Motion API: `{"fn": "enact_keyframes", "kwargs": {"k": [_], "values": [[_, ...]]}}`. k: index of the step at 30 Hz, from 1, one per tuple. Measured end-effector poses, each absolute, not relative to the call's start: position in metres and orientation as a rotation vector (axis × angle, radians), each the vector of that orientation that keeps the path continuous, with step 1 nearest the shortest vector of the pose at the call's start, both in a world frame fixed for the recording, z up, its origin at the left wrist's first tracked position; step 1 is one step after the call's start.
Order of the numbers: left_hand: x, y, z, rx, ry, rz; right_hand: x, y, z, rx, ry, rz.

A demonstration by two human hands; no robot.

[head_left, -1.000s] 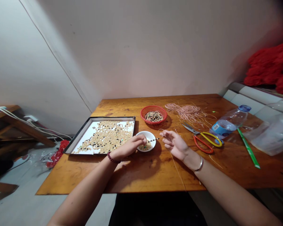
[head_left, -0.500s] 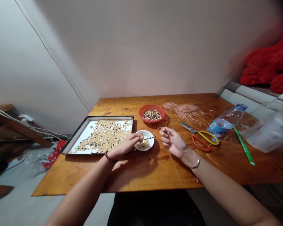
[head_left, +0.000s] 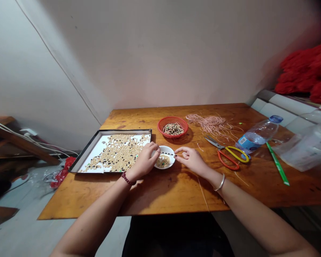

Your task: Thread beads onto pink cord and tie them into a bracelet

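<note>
A short string of dark beads (head_left: 167, 154) stretches over a small white bowl (head_left: 172, 162) that holds tan beads. At the bowl's left rim my left hand (head_left: 146, 160) is closed on one end of this bead string. My right hand (head_left: 192, 160), with thumb and finger pinched, grips the thin cord at the other end, just off the right rim. A loose length of pale cord (head_left: 202, 191) runs down from under my right hand to the table's front edge. The fingertips of both hands are partly hidden.
A shallow black-edged tray (head_left: 92, 146) of tan and dark beads lies at left. Behind the bowl stands a red basket (head_left: 187, 127) of strung beads beside pink cord (head_left: 211, 123). Scissors (head_left: 224, 148), a water bottle (head_left: 256, 135), a green strip (head_left: 278, 166) and a clear plastic container (head_left: 307, 146) lie rightward.
My right hand has moved left and turned palm down, closing on the cord by the bowl's rim. My left hand has shifted slightly left, still holding the bead string.
</note>
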State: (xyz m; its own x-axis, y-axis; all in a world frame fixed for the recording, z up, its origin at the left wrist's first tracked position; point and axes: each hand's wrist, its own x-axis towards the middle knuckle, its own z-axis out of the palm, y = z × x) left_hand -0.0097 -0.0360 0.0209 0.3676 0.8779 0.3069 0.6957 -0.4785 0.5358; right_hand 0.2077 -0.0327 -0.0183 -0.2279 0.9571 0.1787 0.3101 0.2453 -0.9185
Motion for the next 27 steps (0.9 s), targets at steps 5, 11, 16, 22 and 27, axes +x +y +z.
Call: {"fn": "enact_keyframes", "kwargs": {"k": [5,11,16,22,27], "values": [[-0.0106,-0.0350,0.0192,2.332,1.434,0.851,0.2043,-0.0334,-0.0175,-1.151,-1.677,1.139],[-0.0118,-0.0337,0.0184,2.256,1.461,0.972,0.2038,-0.0356,-0.0152,-1.078,-1.704,1.215],[-0.0108,-0.0342,0.0192,2.054,1.380,1.065,0.2032,-0.0389,-0.0136,-1.037,-1.714,1.232],[-0.0075,-0.0330,0.0173,1.818,1.220,1.087,0.2006,-0.0410,-0.0150,-1.056,-1.763,1.221],[-0.0044,-0.0345,0.0190,1.644,1.154,1.132,0.2005,-0.0411,-0.0159,-1.045,-1.732,1.247]]}}
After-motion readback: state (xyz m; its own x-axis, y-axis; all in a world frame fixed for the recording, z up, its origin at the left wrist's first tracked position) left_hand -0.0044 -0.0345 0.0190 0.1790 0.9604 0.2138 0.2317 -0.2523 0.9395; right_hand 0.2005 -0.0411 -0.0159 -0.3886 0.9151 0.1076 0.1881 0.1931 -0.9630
